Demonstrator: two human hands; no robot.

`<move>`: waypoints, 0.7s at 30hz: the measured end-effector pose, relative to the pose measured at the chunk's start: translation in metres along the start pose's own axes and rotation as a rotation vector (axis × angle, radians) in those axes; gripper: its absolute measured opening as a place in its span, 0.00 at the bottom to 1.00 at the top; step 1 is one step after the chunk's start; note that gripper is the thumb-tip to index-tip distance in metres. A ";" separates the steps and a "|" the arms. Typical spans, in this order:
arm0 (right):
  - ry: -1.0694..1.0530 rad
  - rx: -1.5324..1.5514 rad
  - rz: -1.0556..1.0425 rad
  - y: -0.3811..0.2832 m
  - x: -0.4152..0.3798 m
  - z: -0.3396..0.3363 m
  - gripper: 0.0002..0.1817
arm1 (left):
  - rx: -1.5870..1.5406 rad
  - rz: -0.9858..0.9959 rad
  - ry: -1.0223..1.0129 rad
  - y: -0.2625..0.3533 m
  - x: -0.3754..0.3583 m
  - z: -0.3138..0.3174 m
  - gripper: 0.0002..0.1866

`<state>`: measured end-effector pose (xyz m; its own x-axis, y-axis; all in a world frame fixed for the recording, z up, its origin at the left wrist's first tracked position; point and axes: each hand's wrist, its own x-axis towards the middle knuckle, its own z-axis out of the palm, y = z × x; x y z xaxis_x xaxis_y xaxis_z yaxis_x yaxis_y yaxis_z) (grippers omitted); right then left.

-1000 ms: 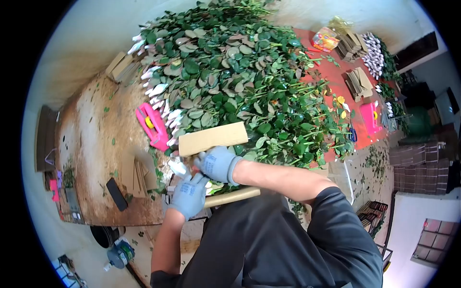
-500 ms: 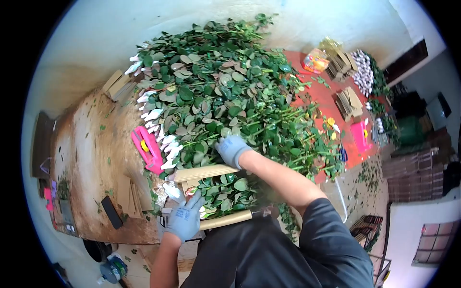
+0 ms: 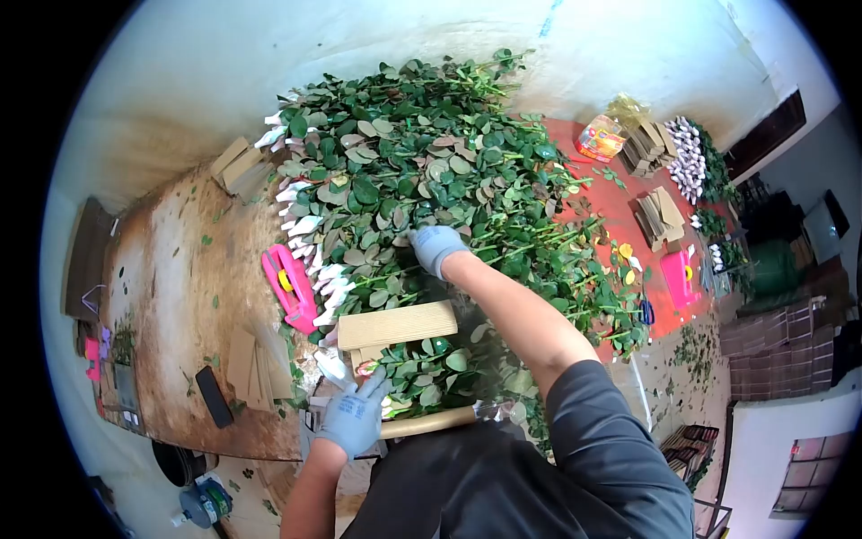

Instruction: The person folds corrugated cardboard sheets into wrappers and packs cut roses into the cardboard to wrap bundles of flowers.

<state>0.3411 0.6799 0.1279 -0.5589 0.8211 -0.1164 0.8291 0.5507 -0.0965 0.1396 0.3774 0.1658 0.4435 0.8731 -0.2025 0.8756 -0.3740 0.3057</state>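
Right hand [image 3: 435,246] reaches out into the heap of leafy stems [image 3: 431,171] on the counter [image 3: 180,287], fingers curled down among the leaves; whether clenched on a stem, cannot tell. Left hand [image 3: 353,415] rests fingers half spread against the near bundle [image 3: 422,368], between two cardboard strips [image 3: 397,325].

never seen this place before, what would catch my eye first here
A huge heap of leafy green stems covers the middle of the table, white-wrapped buds lining its left edge. The gloved right hand reaches into the heap, while the left hand rests at a cardboard-wrapped bunch at the near edge. A bright pink tool lies left of the buds.
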 end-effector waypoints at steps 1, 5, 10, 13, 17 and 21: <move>-0.119 -0.064 -0.016 0.003 0.004 0.007 0.13 | -0.001 -0.006 -0.002 0.000 0.000 -0.001 0.27; -0.106 -0.058 0.028 -0.006 0.001 0.002 0.14 | -0.040 -0.005 0.013 0.002 -0.001 0.000 0.27; -0.147 -0.142 0.117 -0.011 0.003 0.005 0.16 | -0.067 0.008 0.061 0.001 0.000 0.001 0.25; -0.228 -0.262 0.032 -0.017 0.002 -0.002 0.18 | -0.090 0.008 0.073 0.001 -0.001 -0.001 0.24; -0.137 -0.209 0.026 -0.012 -0.019 -0.011 0.15 | -0.106 0.010 0.098 0.000 -0.002 0.003 0.24; -0.054 -0.226 0.045 0.007 -0.023 0.001 0.15 | -0.128 -0.023 0.029 0.000 -0.002 0.004 0.25</move>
<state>0.3597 0.6652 0.1291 -0.5160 0.8398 -0.1688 0.8323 0.5381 0.1333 0.1389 0.3745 0.1627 0.4162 0.8904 -0.1840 0.8531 -0.3124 0.4179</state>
